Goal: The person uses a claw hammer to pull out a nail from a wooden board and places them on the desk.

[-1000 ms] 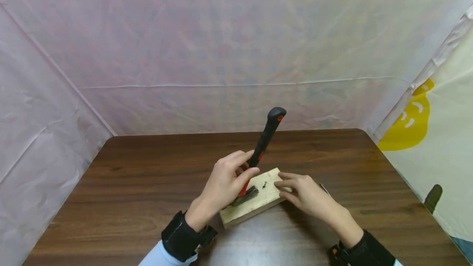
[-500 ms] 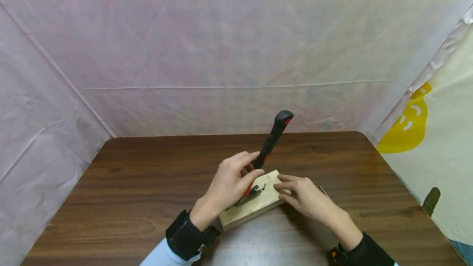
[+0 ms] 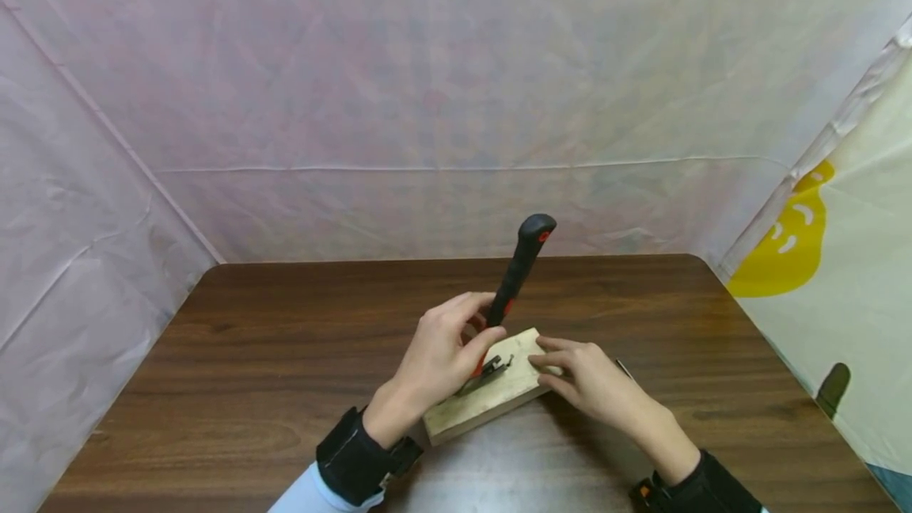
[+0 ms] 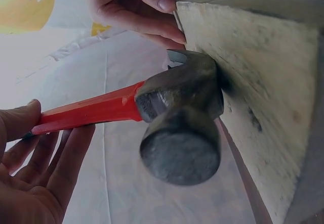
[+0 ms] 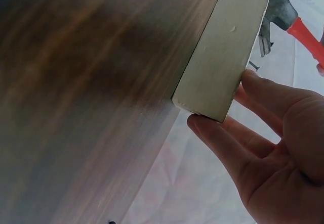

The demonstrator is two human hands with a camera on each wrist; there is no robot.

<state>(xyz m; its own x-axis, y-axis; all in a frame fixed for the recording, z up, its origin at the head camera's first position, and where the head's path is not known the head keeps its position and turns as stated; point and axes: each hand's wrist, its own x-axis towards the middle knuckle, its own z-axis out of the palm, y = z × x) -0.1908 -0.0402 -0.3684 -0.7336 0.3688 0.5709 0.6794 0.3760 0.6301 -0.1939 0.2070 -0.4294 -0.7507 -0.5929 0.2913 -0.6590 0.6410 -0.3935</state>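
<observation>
A claw hammer [image 3: 522, 260] with a black-and-red handle stands on its head, handle up and leaning right. My left hand [image 3: 438, 355] holds it by the red part, thumb opposite the fingers, as the left wrist view shows. Its metal head [image 4: 185, 92] rests on a pale wooden block [image 3: 492, 398], claw pointing towards a nail [image 3: 510, 359] sticking up from the top face. Whether the claw touches the nail I cannot tell. My right hand [image 3: 591, 374] grips the block's right end, thumb at the top edge and fingers round the end face [image 5: 202, 115].
The block lies on a brown wooden table [image 3: 299, 339]. A thin metal piece, perhaps a nail [image 3: 624, 369], lies just beyond the right hand. Pale cloth [image 3: 427, 101] hangs behind the table, and printed cloth [image 3: 841, 260] hangs on the right.
The hammer has shifted right, its claw closer to the nail. Its handle first swung right, then tipped slightly back left. The right hand and the block have stayed almost still.
</observation>
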